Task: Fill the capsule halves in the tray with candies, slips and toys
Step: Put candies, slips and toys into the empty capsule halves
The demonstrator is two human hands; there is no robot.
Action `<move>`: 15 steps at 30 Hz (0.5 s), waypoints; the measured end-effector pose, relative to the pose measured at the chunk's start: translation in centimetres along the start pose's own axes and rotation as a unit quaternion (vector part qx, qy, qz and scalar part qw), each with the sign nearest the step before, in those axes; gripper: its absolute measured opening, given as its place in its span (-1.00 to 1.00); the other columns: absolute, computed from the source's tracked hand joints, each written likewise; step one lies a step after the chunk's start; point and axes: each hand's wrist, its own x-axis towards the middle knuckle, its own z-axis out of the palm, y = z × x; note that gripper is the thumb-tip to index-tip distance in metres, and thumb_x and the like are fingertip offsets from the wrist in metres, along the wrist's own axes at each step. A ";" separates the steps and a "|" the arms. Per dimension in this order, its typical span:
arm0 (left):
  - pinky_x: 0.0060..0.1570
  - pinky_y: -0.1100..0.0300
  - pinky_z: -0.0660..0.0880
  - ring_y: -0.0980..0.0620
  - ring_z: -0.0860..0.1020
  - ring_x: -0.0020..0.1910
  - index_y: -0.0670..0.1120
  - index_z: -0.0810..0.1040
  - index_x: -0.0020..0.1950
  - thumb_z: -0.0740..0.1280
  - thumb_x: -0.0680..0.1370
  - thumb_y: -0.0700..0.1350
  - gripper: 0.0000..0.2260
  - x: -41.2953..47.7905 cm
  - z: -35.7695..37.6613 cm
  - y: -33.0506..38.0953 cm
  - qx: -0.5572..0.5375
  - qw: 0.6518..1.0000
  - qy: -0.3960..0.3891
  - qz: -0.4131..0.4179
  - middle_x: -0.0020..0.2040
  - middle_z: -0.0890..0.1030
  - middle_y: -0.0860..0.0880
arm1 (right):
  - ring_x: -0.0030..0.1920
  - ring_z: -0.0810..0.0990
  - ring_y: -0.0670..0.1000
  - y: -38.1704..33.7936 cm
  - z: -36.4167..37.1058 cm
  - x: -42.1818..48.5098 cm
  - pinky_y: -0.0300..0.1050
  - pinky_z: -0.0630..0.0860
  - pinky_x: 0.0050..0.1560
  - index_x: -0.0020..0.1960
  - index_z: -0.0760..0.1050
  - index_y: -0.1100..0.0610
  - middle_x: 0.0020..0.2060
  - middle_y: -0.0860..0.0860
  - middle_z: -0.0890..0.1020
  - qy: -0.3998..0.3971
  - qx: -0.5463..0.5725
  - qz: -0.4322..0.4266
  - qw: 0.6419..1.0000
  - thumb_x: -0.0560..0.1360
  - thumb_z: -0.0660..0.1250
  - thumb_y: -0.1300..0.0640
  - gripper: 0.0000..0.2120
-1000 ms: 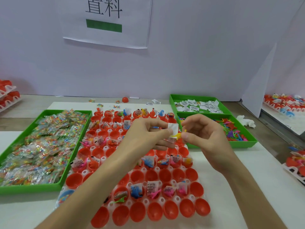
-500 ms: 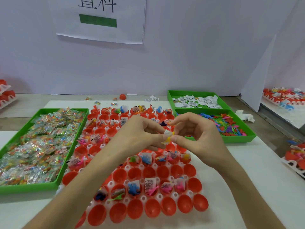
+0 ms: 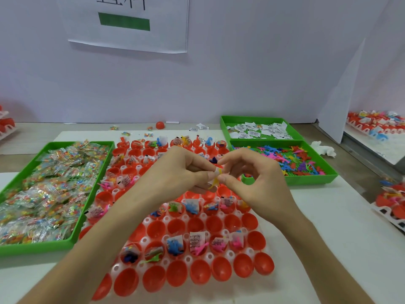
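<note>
A white tray of red capsule halves fills the middle of the table; several halves hold slips and toys, while the nearest row and one middle row look bare. Above the tray's middle, my left hand and my right hand meet fingertip to fingertip. Between them they pinch a folded white slip with a small yellow toy hanging below it.
A green bin of wrapped candies lies left of the tray. At the right stand a green bin of slips and a green bin of coloured toys. More capsule trays sit at the far right. A loose red half lies near the wall.
Both hands have stayed together over the tray, working the slip and yellow toy; the slip now looks smaller and more folded between the fingertips.
</note>
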 end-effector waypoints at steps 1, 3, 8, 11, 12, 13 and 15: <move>-0.21 0.35 0.61 0.09 0.73 -0.22 -0.12 0.73 0.02 0.43 0.57 -0.19 -0.90 0.0 0.1 0.0 0.003 1.000 0.016 0.006 -0.20 0.75 -0.02 | -0.15 0.65 -0.05 0.0 0.1 0.0 -0.30 0.53 -0.13 0.01 0.63 0.12 -0.16 -0.04 0.65 0.007 -0.002 0.003 1.000 0.43 0.52 0.31 -0.80; -0.25 0.38 0.58 0.11 0.71 -0.26 -0.07 0.72 -0.04 0.43 0.56 -0.20 -0.92 -0.1 0.3 0.2 -0.003 0.999 0.043 0.019 -0.23 0.75 0.00 | -0.10 0.68 -0.08 0.0 0.2 0.1 -0.31 0.56 -0.10 0.02 0.65 0.11 -0.11 -0.06 0.69 0.016 0.014 0.022 1.000 0.46 0.51 0.26 -0.84; -0.22 0.33 0.62 0.10 0.71 -0.28 -0.07 0.65 -0.05 0.45 0.55 -0.22 -0.95 -0.1 1.1 0.3 0.001 0.996 0.080 0.044 -0.27 0.74 0.01 | -0.13 0.71 -0.05 0.0 0.3 0.0 -0.26 0.60 -0.08 0.01 0.66 0.10 -0.17 -0.08 0.71 0.038 0.042 0.035 0.998 0.47 0.50 0.25 -0.86; -0.10 0.24 0.65 0.08 0.71 -0.25 -0.07 0.69 -0.09 0.47 0.53 -0.21 -0.95 -0.1 1.3 0.3 0.006 0.994 0.094 0.062 -0.26 0.74 0.03 | -0.13 0.70 -0.03 0.0 0.3 0.0 -0.24 0.59 -0.09 -0.03 0.63 0.07 -0.18 -0.09 0.70 0.048 0.041 0.028 0.998 0.47 0.49 0.26 -0.86; -0.10 0.24 0.65 0.08 0.71 -0.25 -0.06 0.71 -0.10 0.48 0.52 -0.21 -0.95 -0.2 1.3 0.4 0.009 0.993 0.097 0.068 -0.25 0.74 0.05 | -0.13 0.69 -0.02 -0.1 0.3 0.0 -0.23 0.59 -0.09 -0.04 0.62 0.06 -0.18 -0.10 0.69 0.051 0.039 0.025 0.998 0.48 0.49 0.26 -0.87; -0.11 0.27 0.64 0.10 0.71 -0.25 -0.04 0.72 -0.11 0.50 0.50 -0.19 -0.95 -0.2 1.3 0.4 0.015 0.992 0.100 0.073 -0.24 0.73 0.08 | -0.14 0.69 -0.02 -0.1 0.3 0.0 -0.22 0.59 -0.10 -0.04 0.62 0.07 -0.18 -0.10 0.68 0.055 0.039 0.023 0.997 0.48 0.49 0.26 -0.87; -0.16 0.36 0.60 0.15 0.70 -0.25 0.02 0.72 -0.14 0.54 0.47 -0.16 -0.92 -0.4 1.3 0.6 0.027 0.991 0.102 0.082 -0.21 0.72 0.15 | -0.15 0.69 0.00 -0.1 0.3 0.0 -0.19 0.60 -0.10 -0.04 0.61 0.10 -0.19 -0.08 0.68 0.060 0.051 0.023 0.997 0.48 0.49 0.27 -0.88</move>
